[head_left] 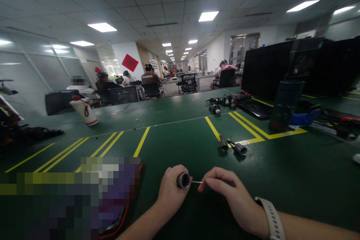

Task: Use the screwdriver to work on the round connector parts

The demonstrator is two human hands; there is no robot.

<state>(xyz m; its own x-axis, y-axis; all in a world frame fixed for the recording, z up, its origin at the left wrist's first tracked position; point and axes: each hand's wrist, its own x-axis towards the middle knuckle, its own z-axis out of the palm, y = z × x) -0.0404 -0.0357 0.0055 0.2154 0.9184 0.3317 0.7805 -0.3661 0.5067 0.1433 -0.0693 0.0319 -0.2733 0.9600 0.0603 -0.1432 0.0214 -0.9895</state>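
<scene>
My left hand [173, 187] is closed around a hollow dark metal cylinder [183, 180], its open round end facing me. To its right, my right hand [227, 191] is closed on a thin screwdriver [197, 182]. The slim metal shaft points left at the cylinder's side, and a dark handle end shows behind the fingers. Whether the tip touches the cylinder I cannot tell. Farther off on the green table lie two similar metal cylinders with shafts, one dull grey [223, 145] and one darker [240, 149].
Yellow tape lines mark the green table [174, 138]. A blurred-out item with a red edge [123, 217] lies at front left. A white cup [86, 111] stands far left, a dark bottle [286, 105] on the right. Dark tool parts [216, 108] and black monitors [267, 69] are behind. Seated people are beyond.
</scene>
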